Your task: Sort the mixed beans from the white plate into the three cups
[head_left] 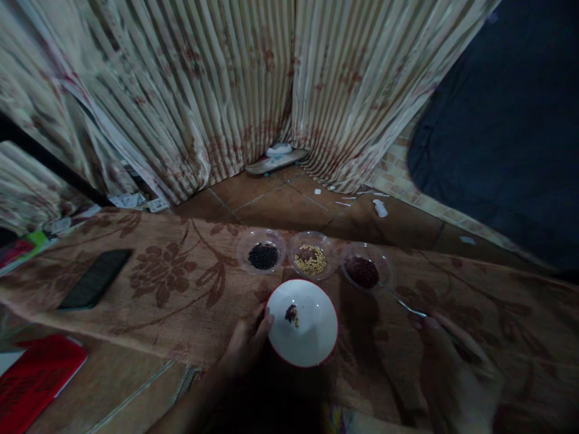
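My left hand (248, 337) grips the left rim of a white bowl (316, 325) with a red edge, thumb on the inside. A small cluster of dark and yellow beans (293, 316) lies in the bowl. My right hand (456, 367), blurred, is closed around a slim shiny metal utensil (411, 308), pointing left toward the dark red beans; its exact kind is unclear. Behind the bowl stand three clear plastic cups in a row: one with black beans (263, 257), one with yellow beans (312, 260), and one with dark red beans (362, 272).
A brown flowered cloth (181, 319) covers the low table. On its left lies a dark phone (96, 279). A red packet (43, 380) is at lower left. Beyond the table, striped curtains (244, 90) hang to the tiled floor, where white scraps (380, 208) lie.
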{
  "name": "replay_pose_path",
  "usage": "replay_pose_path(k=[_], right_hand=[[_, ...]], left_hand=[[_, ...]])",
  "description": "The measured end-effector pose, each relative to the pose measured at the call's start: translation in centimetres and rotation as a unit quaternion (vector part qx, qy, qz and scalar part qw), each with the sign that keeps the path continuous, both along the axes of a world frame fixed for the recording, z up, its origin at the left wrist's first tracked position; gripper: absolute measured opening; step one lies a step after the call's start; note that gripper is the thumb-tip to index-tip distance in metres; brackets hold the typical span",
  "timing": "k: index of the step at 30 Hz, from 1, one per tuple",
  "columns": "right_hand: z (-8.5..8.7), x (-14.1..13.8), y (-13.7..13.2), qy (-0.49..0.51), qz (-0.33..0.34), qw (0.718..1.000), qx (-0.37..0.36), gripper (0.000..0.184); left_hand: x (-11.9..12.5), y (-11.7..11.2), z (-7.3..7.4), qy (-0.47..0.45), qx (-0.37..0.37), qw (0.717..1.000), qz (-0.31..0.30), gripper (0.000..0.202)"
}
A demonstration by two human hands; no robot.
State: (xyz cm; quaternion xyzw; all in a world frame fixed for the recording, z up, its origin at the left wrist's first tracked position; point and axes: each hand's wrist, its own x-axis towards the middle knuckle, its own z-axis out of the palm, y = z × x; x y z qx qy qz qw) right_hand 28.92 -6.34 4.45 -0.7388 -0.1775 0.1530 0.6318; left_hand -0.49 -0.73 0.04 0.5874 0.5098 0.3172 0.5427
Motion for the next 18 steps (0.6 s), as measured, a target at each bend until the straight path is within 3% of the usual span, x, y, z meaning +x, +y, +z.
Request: replay_pose_path(k=[4,7,9,18], right_hand=[[0.3,-3.9,-1.9,-0.017,0.152,0.986,-0.060,0.030],[0.2,-7.0,-2.3,-0.100,0.293,0.949,-0.064,0.023],[-0.3,-8.4,-2.1,-0.137,0.345,0.927,-0.059,0.021],[-2.8,-10.3,-0.5,-0.183,0.352,0.916,-0.067,0.026]], left_hand=[[-0.2,0.0,-0.1,0.028,0.021,0.999,-0.011,0.040],[-0.3,0.0,-0.3,0.040,0.040,0.998,-0.018,0.039],[-0.3,-0.1,-0.6,0.046,0.048,0.998,-0.016,0.037],[-0.4,-0.3,-1.3,0.054,0.071,0.996,-0.024,0.035]])
